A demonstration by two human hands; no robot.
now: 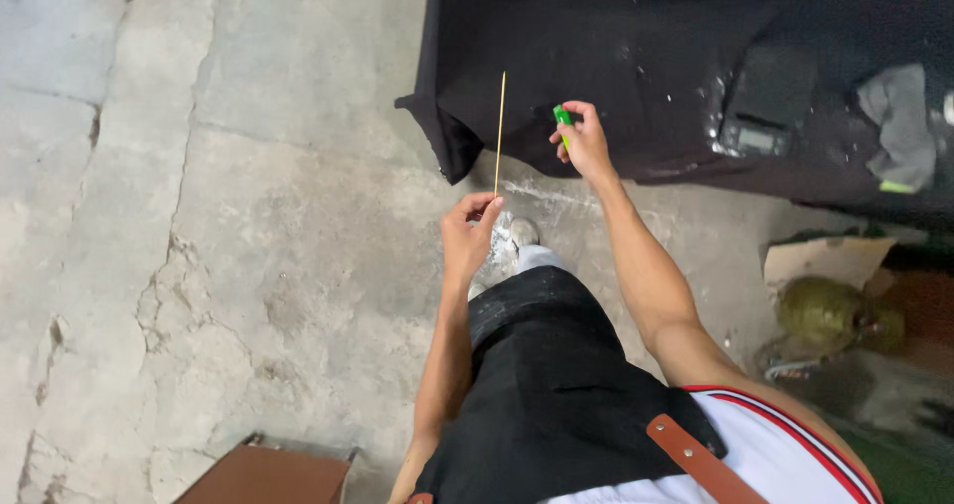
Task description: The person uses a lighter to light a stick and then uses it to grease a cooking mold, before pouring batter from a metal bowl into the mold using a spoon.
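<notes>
Two hands closed: left (467, 234) pinches stick (500, 131), right (584, 141) grips lighter (562, 118).

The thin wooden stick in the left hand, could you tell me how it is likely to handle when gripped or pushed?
The stick looks very slender and long, so it is probably light and may snap if bent. The left hand pinches only its lower end and it stands upright and straight, which suggests it is fairly stiff.

A stick (500, 134) stands upright left of the lighter (562, 120), before the table (616, 57).
</notes>
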